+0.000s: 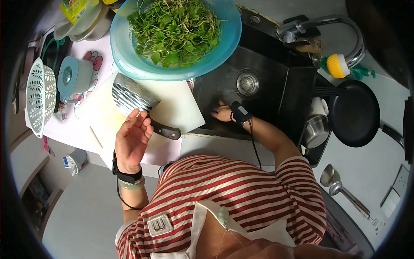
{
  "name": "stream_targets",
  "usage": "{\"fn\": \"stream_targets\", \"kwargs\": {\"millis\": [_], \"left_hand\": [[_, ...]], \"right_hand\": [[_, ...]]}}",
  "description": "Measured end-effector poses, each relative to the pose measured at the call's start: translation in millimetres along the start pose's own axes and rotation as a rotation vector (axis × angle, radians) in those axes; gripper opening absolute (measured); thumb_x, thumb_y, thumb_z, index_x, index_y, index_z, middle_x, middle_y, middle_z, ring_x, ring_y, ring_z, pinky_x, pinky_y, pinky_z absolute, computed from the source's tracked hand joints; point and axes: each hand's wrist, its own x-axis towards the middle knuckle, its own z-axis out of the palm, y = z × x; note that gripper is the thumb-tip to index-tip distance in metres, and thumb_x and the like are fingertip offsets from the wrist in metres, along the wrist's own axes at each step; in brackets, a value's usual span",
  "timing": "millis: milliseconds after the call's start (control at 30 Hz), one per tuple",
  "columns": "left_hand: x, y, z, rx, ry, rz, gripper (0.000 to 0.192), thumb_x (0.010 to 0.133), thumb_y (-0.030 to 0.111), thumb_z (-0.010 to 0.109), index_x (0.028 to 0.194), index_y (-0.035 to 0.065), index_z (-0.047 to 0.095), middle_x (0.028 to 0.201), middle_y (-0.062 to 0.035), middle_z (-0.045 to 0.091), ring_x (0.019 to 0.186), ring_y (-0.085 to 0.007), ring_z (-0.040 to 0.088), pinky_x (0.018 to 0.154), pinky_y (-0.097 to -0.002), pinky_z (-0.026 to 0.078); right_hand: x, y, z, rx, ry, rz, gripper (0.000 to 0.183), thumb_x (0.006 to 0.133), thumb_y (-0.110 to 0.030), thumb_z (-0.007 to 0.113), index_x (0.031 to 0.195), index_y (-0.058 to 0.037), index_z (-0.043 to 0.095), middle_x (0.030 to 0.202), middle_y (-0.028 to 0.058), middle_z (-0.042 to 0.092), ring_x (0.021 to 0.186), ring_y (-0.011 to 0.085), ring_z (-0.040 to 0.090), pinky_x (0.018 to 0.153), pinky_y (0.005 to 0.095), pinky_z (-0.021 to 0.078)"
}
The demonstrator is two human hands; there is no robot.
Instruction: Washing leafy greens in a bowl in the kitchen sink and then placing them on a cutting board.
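My left hand (131, 140) is raised palm up over the counter, its fingers loosely curled and nothing visible in it. Just beyond its fingertips lies a cleaver (134, 94) with a broad, streaked steel blade and a dark riveted handle (165, 130). The cleaver rests on a white cutting board (178, 103). Down in the black sink (268, 77), my right hand (223, 113) reaches in near the front left, below the drain strainer (247, 83). Its fingertips blend into a dark patch, so whether it holds anything is unclear. Both wrists wear black straps with cables.
A blue plastic basin (226, 42) of leafy greens (176, 32) overlaps the sink's left side. A chrome faucet (323, 21) stands behind the sink. To the right are a black frying pan (354, 113) and a steel pot (315, 131). Leftward stand a white colander (40, 97) and a lidded container (76, 77).
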Motion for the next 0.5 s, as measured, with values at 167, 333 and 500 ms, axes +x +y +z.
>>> {"fn": "stream_targets", "kwargs": {"millis": [167, 333, 500], "left_hand": [[-3, 0, 2, 0.007, 0.002, 0.01, 0.019, 0.08, 0.009, 0.045, 0.096, 0.0028, 0.05, 0.092, -0.0104, 0.054, 0.079, -0.0187, 0.054, 0.07, -0.0288, 0.047], [-3, 2, -3, 0.008, -0.038, 0.009, 0.019, 0.08, 0.01, 0.047, 0.097, 0.003, 0.051, 0.093, -0.0093, 0.055, 0.08, -0.0187, 0.054, 0.072, -0.0287, 0.046], [-2, 2, -8, 0.011, -0.067, 0.014, 0.02, 0.08, 0.011, 0.047, 0.098, 0.003, 0.052, 0.094, -0.0085, 0.055, 0.083, -0.0191, 0.054, 0.074, -0.0289, 0.045]], "right_hand": [[5, 19, 17, 0.138, 0.096, -0.115, 0.034, 0.079, -0.025, 0.043, 0.108, -0.0076, 0.049, 0.102, 0.0189, 0.052, 0.097, 0.0334, 0.048, 0.083, 0.0381, 0.0381], [-22, 20, -12, 0.25, 0.037, -0.148, 0.03, 0.071, -0.005, 0.053, 0.101, -0.0028, 0.054, 0.1, 0.0155, 0.055, 0.082, 0.0269, 0.057, 0.069, 0.0339, 0.0455], [-27, 39, -26, 1.033, 0.23, 0.014, 0.027, 0.075, -0.007, 0.055, 0.102, -0.0007, 0.052, 0.09, 0.0101, 0.058, 0.06, 0.0136, 0.058, 0.056, 0.0278, 0.0464]]}}
